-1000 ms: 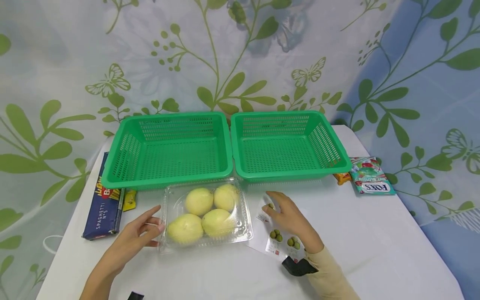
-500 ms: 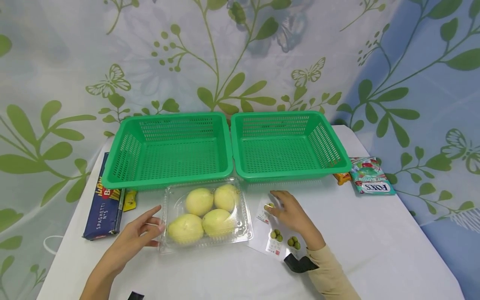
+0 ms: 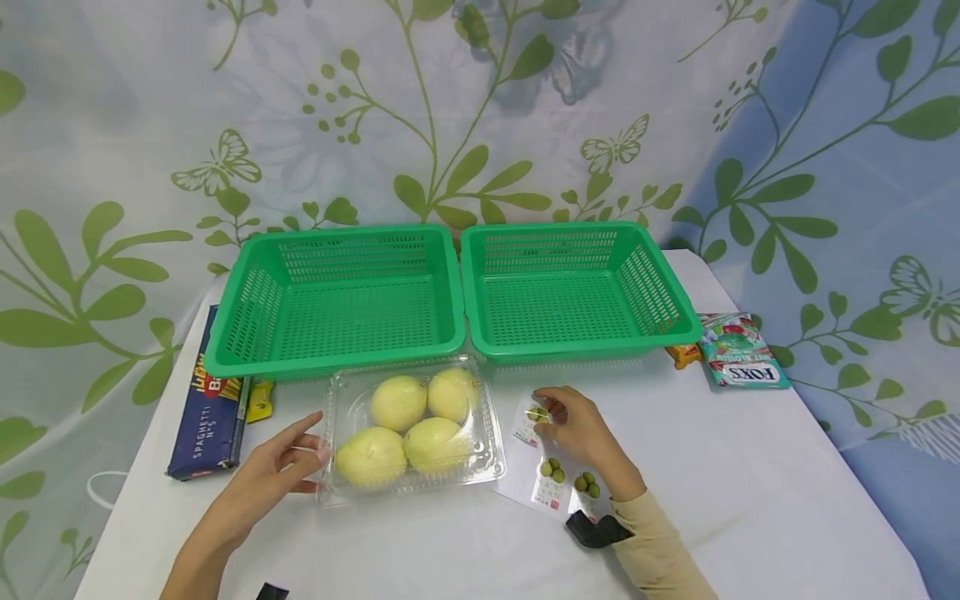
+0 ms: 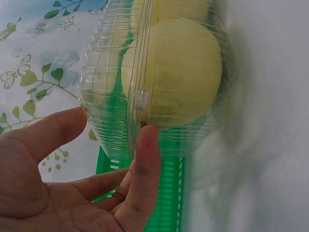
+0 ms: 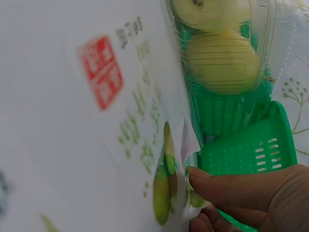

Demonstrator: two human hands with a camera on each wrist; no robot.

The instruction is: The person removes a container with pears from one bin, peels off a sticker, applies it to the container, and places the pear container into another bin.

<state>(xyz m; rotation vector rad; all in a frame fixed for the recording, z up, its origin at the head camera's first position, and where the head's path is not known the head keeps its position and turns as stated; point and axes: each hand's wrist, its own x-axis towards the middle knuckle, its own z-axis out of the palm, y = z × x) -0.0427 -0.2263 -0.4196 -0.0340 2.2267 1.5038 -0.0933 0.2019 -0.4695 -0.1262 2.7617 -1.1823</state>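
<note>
A clear plastic clamshell box (image 3: 487,467) holding several yellow melons (image 3: 398,403) lies on the white table. My left hand (image 3: 270,467) rests fingertips against its left side; in the left wrist view the fingers (image 4: 146,150) touch the ribbed wall near the lid seam, not wrapped round it. To the right of the box lies a white sheet of stickers (image 3: 517,483) printted with green fruit. My right hand (image 3: 581,429) is over it. In the right wrist view the thumb (image 5: 227,188) and fingers pinch a sticker (image 5: 195,198) whose edge curls up from the sheet.
Two green plastic baskets (image 3: 360,367) stand side by side behind the box. A blue spaghetti pack (image 3: 206,425) and a small yellow packet (image 3: 259,401) lie at the left. At the right are a Fox's candy bag (image 3: 742,354) and an orange packet (image 3: 684,356).
My right hand's fingers have drawn in from a more spread pose and now pinch at the upper left sticker. The left hand and the box stay in place.
</note>
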